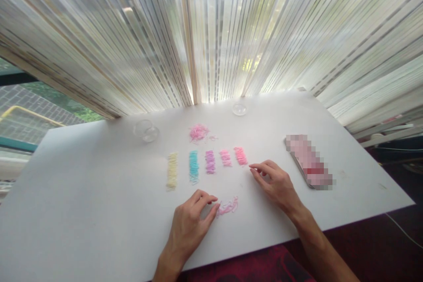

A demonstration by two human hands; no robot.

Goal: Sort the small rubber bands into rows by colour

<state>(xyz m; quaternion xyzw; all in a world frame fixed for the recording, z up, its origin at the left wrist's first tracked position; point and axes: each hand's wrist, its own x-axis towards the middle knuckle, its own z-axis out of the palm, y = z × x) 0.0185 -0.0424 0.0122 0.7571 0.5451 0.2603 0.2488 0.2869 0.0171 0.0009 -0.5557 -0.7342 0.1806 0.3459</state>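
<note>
On the white table, small thin strands, perhaps rubber bands, lie in upright rows: a yellow row [172,172], a blue row [194,167], a purple row [210,162], a short pink row [226,158] and a brighter pink row [241,156]. My left hand [194,213] is at the near side, thumb and forefinger a little apart, beside a loose pale pink-purple pile [228,206]. Just right of the brighter pink row, my right hand [272,183] has its fingertips pinched together. Anything between them is too small to make out.
A heaped pink pile [198,132] lies behind the rows. Clear round dishes [150,133] stand at the back left, another clear dish [239,109] at the back. A blurred pink phone-like object [309,161] lies right. Striped curtains [211,31] hang along the far edge.
</note>
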